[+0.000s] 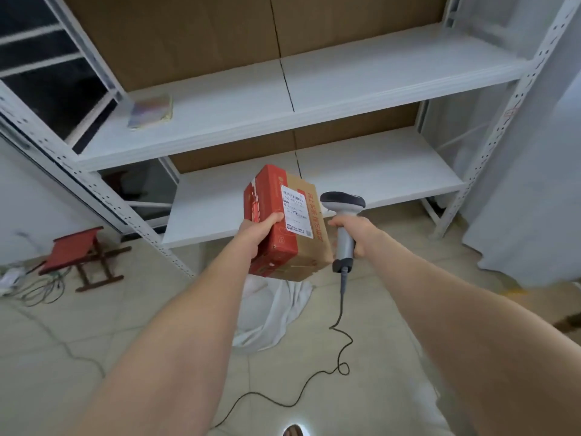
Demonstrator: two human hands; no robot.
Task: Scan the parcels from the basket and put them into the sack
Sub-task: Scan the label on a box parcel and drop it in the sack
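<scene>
My left hand (258,235) grips a red and brown cardboard parcel (294,247) by its left side, held up in the air with its white shipping label facing me. My right hand (353,236) grips the handle of a grey barcode scanner (343,215), whose dark head sits just right of the label. The scanner's black cable (341,313) hangs down and trails over the floor. A white sack (270,313) lies crumpled on the tiles right below the parcel. No basket is in view.
A white metal shelving rack (283,111) stands ahead, with a small flat packet (152,111) on its upper board. A red folding stool (80,254) and loose wires (41,287) sit on the floor at the left. A pale curtain (528,215) hangs at the right.
</scene>
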